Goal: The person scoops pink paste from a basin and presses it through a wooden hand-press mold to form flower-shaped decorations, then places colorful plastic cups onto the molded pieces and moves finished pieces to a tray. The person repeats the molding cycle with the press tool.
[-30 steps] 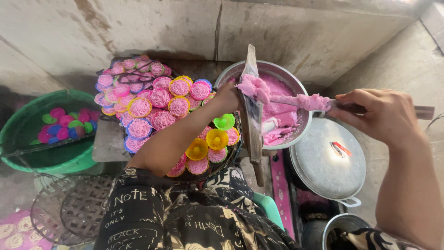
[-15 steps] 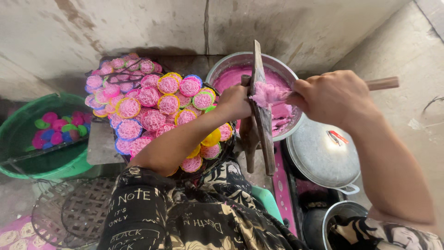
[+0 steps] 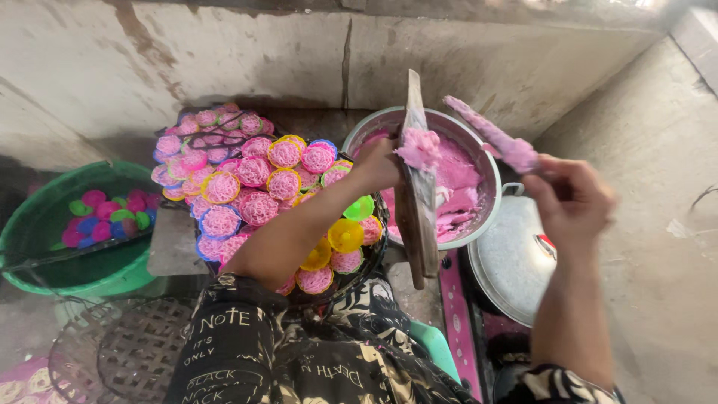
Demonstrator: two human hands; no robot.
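Pink dough point(image 3: 419, 147) sits on the wooden board point(image 3: 416, 191) gripped by my left hand point(image 3: 378, 166); my right hand point(image 3: 572, 202) pinches a dough-coated spatula point(image 3: 493, 136); many filled round moulds point(image 3: 254, 183) done, the metal bowl point(image 3: 449, 187) far from empty.

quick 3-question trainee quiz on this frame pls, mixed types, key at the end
1. True or false: the left hand holds the wooden board upright over the metal bowl.
2. What does the right hand hold? A) a lid B) a pink-coated stick C) a green tub
3. Fill in: the colourful moulds with pink lace discs lie to the ___ of the bowl.

Key: 1 true; 2 B; 3 left
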